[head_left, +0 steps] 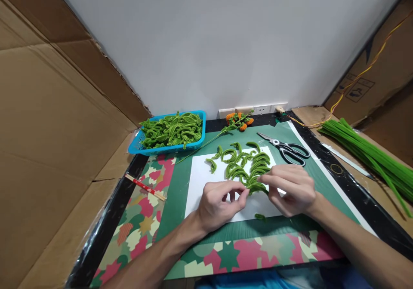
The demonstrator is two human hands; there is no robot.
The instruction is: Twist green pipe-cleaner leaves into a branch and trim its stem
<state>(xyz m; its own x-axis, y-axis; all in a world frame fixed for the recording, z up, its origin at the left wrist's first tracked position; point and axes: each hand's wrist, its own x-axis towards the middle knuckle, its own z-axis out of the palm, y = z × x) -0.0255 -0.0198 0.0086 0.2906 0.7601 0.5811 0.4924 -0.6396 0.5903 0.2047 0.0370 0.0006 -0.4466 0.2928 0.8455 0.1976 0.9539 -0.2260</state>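
Note:
Both of my hands are over a white sheet [196, 186] on a green mat. My left hand [222, 203] pinches the left end of a curved green fuzzy piece [258, 188]. My right hand [290, 189] is closed at that piece's right end, its fingers curled; their grip is partly hidden. Several more curved green pieces [237, 171] lie bunched on the sheet just beyond my fingers. A short green piece [260, 216] rests nearer to me, between my wrists.
A blue basket [135, 145] of green pieces stands back left. Orange flowers on a green stem [239, 119], scissors [284, 148], chopsticks [145, 187] and a bundle of green stems [368, 155] lie around the mat. Cardboard walls flank both sides.

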